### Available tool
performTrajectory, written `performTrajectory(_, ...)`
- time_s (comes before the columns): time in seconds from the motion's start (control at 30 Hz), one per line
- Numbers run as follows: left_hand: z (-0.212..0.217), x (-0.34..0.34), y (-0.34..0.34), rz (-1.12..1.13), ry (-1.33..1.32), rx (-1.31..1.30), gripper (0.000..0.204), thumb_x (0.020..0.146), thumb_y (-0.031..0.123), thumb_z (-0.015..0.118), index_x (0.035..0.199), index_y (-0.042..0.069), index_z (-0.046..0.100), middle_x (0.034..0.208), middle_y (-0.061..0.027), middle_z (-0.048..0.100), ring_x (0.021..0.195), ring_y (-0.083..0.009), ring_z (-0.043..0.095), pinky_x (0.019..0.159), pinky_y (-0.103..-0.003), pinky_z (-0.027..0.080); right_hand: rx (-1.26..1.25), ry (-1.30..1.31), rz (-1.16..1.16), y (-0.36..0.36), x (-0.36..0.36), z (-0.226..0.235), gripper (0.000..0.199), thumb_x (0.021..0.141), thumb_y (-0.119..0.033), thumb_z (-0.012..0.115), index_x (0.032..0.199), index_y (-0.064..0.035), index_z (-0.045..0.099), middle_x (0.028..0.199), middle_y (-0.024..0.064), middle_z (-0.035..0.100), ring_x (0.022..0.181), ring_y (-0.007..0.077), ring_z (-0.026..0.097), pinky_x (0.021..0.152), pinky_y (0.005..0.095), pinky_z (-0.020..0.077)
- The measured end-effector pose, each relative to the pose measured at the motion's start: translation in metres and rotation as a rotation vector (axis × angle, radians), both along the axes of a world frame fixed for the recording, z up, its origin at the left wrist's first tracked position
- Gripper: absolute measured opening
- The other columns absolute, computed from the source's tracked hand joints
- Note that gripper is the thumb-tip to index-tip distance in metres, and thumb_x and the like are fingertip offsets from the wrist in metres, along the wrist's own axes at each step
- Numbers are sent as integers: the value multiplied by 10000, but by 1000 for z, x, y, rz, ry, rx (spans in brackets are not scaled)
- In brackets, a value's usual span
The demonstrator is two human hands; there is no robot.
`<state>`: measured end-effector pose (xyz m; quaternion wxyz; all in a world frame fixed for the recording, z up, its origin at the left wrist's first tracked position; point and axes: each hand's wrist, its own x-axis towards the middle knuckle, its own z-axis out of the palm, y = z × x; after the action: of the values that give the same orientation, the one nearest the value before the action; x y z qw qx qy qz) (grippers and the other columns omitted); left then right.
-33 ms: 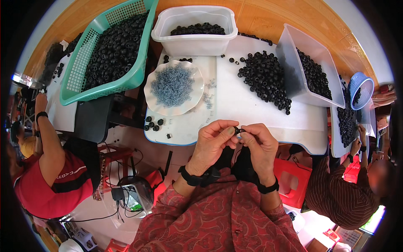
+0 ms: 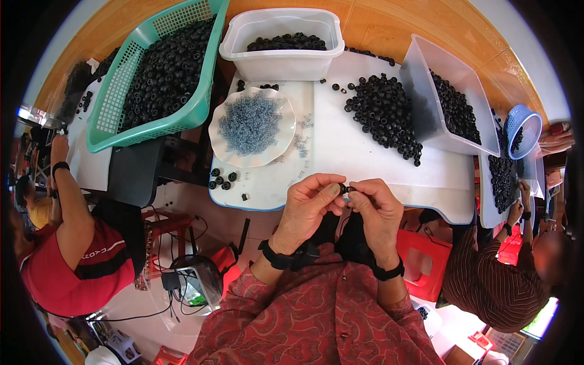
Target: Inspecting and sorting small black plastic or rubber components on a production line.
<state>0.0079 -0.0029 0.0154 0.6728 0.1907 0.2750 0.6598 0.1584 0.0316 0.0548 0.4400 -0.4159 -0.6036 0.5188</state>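
Note:
My left hand (image 2: 305, 213) and my right hand (image 2: 378, 220) meet in front of me at the table's near edge. Between their thumbs and forefingers is a small black round part (image 2: 344, 189), pinched from both sides. A bluish spot shows just under it, too small to make out. Beyond the hands, a white scalloped plate (image 2: 284, 145) bears a heap of tiny translucent grey-blue pieces (image 2: 249, 123). To its right lies a loose pile of black round parts (image 2: 384, 112). Several more black parts (image 2: 222, 179) sit near the table's left corner.
A green basket (image 2: 108, 115) and a white tub (image 2: 280, 62) hold black parts at the back. On the right stand a translucent bin (image 2: 426, 115) and a blue basket (image 2: 524, 125). Co-workers sit at both sides; a red stool (image 2: 424, 258) is near my right arm.

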Motion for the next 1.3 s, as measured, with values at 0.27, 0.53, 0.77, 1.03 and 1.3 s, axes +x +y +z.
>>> performTrajectory(0.27,0,-1,0,-6,-18,4,225,980,81,608,1178,-21,646,870,-62,688,749,-105,647,665,-218,544,-26,57,-3,-1,-2,1,120,900,38,666,1017,19,678,935,37,634,801,92,605,711,218,495)
performTrajectory(0.53,0,-1,0,4,-14,-2,224,975,69,611,1175,-25,645,887,-68,693,769,-108,657,669,-220,552,-21,37,-2,-2,-3,-1,118,902,36,666,1018,23,675,934,35,637,816,84,603,726,217,496)
performTrajectory(0.77,-1,0,-1,33,39,10,213,969,46,614,1164,-32,649,917,-67,693,773,-107,655,679,-224,556,-10,-13,1,-3,-5,3,113,900,37,666,1012,29,670,917,42,648,800,85,616,708,215,507)
performTrajectory(1.03,0,1,-2,78,156,1,194,968,34,612,1145,-31,658,885,-60,690,753,-94,641,682,-209,538,71,-49,-4,-2,-7,-2,112,889,64,664,997,36,663,913,69,658,790,107,665,688,227,543)
performTrajectory(1.3,2,-1,-1,120,341,7,163,967,36,615,1109,-23,670,822,-39,682,689,-71,620,649,-195,524,130,-82,-20,-2,-12,-5,107,883,69,665,985,39,669,897,85,658,783,122,677,678,237,556)
